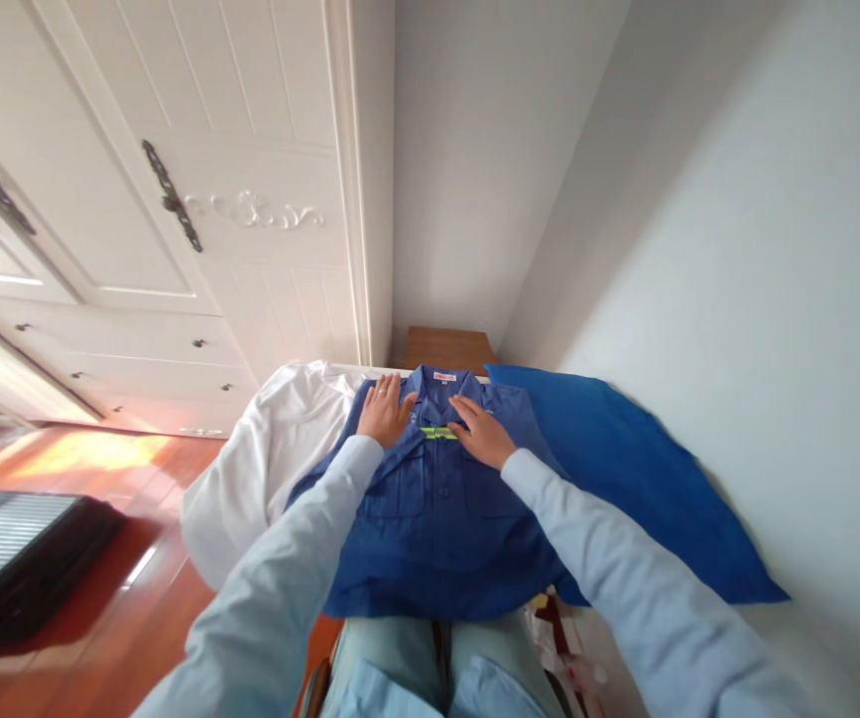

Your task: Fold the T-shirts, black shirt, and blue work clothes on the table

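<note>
A dark blue work jacket (441,538) lies spread out, front side up, with its collar at the far end and a yellow-green stripe across the chest. My left hand (386,410) rests flat on its left shoulder area, fingers stretched, a ring on one finger. On the right side of the chest, near the collar, my right hand (481,431) lies with its fingers extended over the stripe's end. White cloth (250,469) is under and beside the jacket on the left. A brighter blue cloth (625,469) spreads out on the right.
A white wardrobe (272,299) with dark handles stands at the left. Behind the jacket is a small brown wooden surface (450,348), beside a pale wall (736,259). A black item with a ridged top (18,558) lies on the reddish wooden floor (153,459).
</note>
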{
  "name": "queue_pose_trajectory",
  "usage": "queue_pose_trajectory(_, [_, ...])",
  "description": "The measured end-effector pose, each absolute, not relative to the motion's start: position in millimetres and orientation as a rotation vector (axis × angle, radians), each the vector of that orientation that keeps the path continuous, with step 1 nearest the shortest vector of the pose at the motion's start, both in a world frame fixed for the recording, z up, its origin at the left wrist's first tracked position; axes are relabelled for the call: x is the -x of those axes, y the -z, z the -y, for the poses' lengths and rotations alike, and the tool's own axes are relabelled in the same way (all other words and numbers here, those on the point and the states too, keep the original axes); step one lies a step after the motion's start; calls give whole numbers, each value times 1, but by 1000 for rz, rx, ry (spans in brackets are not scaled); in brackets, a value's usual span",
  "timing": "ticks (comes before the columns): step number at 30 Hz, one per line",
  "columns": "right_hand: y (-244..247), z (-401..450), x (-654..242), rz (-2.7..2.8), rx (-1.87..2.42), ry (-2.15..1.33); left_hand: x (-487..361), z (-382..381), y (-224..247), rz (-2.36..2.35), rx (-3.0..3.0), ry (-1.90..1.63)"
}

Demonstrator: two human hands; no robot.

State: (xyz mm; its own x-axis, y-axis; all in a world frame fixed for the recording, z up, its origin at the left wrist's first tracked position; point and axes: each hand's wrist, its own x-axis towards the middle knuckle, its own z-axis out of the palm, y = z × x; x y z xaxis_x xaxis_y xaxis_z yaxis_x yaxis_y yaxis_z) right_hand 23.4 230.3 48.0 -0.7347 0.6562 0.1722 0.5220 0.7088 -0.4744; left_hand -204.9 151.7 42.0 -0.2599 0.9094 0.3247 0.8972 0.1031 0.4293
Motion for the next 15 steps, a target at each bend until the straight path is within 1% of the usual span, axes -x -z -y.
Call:
queue_pose_trajectory(2, [-36, -172, -52, 2355, 759, -1010, 186, -103, -45, -2318, -1786, -1304])
queue_pose_trajectory(3, [-23, -142, -72, 2275, 722, -1304, 176, -75, -41, -2301, -1709, -1503])
queue_pose_trajectory(5, [15, -86, -116, 2044, 652, -1933, 156, -17, -19, -2304, -1449, -1872])
queue_pose_trajectory(7, [65, -42, -160, 1776, 735, -2320, 140, 34, 17, -2409, -1079, -2094])
queue_pose_trajectory(8, [91, -27, -179, 1661, 922, -2361, 135, 54, 38, -2470, -944, -2086])
queue_pose_trajectory(9, [114, -16, -197, 1590, 1149, -2290, 132, 71, 59, -2503, -857, -2046])
queue_pose_trajectory(11, [148, -6, -224, 1470, 1445, -2074, 132, 92, 97, -2529, -701, -1942])
queue_pose_trajectory(13, [163, -9, -239, 1368, 1506, -1883, 137, 100, 128, -2493, -617, -1791])
queue_pose_trajectory(15, [163, -20, -243, 1311, 1433, -1709, 143, 100, 149, -2421, -614, -1653])
